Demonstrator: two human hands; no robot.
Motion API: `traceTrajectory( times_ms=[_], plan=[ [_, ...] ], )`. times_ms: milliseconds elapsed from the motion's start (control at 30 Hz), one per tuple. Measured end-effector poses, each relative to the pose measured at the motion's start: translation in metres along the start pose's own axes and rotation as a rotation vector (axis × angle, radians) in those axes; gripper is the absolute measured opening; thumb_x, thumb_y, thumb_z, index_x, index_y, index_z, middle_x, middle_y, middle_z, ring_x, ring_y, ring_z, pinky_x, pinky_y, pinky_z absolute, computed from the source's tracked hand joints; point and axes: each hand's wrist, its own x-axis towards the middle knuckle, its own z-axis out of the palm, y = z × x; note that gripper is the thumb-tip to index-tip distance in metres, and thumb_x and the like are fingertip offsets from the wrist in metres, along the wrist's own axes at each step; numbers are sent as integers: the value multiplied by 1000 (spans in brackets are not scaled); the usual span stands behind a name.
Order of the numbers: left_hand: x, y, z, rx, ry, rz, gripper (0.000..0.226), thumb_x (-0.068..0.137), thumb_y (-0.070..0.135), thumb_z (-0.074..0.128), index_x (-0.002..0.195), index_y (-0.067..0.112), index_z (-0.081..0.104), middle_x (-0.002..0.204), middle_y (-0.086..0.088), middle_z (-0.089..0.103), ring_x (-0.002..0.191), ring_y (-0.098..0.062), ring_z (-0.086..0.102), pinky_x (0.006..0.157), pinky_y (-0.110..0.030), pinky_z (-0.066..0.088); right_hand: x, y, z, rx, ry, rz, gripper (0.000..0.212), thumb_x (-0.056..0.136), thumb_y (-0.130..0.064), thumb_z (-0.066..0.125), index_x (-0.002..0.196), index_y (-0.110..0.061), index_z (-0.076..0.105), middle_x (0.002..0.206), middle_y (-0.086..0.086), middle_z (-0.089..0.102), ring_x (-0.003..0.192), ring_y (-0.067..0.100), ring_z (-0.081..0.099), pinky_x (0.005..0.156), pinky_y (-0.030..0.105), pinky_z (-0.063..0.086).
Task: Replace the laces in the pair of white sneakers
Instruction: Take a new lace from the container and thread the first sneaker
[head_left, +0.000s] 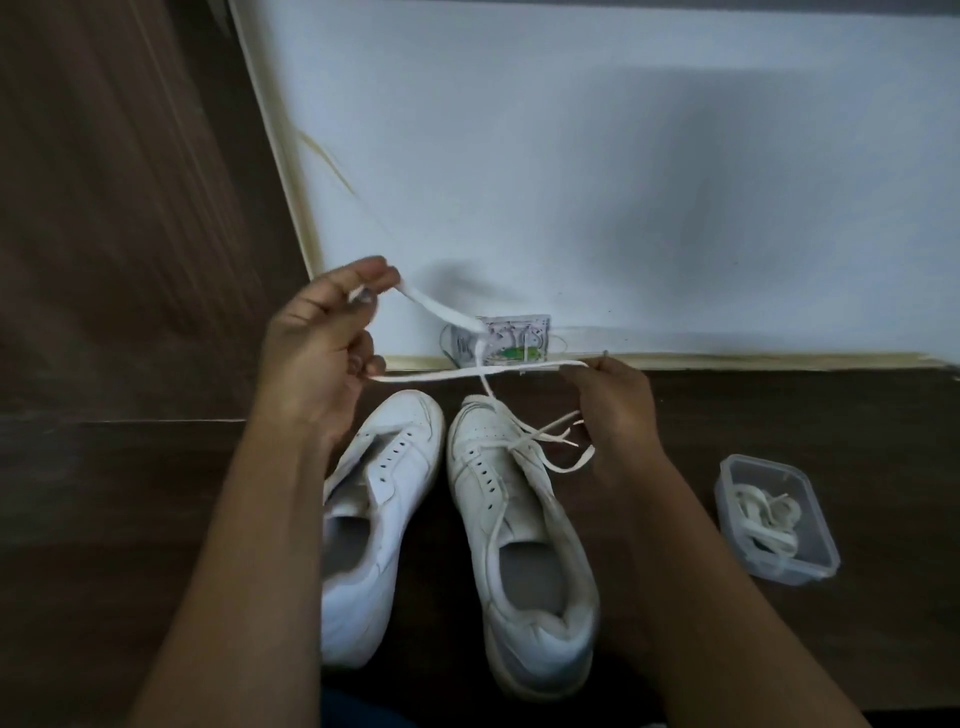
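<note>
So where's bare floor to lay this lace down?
Two patches: dark floor between the plastic container and the skirting, and floor left of the left sneaker. Crowded ahead of the toes, where the left hand and right hand stretch the lace just past the right sneaker.

1. A white wall (623, 156) carries soft grey shadows.
2. The dark wooden floor (805, 415) meets it along a pale strip (727, 359).
3. A socket box (511, 340) with loose wires sits low on the wall.
4. A brown wood-grain panel (104, 182) stands at the left.
</note>
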Motion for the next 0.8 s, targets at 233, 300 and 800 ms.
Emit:
traceTrajectory(
  times_ms=[233,300,800],
  plan=[
    [-15,-33,33,269,-317,-125,21,94,14,48,105,13,67,104,2,70,93,-5,64,85,-22,51,-30,-8,20,-359,-468,-427,28,75,-16,74,99,-22,61,91,-6,63,82,5,60,77,27,49],
    [-18,-39,41,282,-298,-131,25,94,13,49,114,9,63,108,1,68,91,1,64,79,-12,50,-39,-5,30,-448,-440,-577,6,85,-13,64,89,-12,61,74,2,62,68,14,58,64,31,43],
    [-4,-25,23,-157,-91,-226,19,92,4,47,93,10,65,89,1,72,84,-14,67,80,-28,51,-7,-4,-21,-961,-106,-247,52,80,-25,68,127,-10,51,130,10,54,117,28,52,91,32,42]
  ],
)
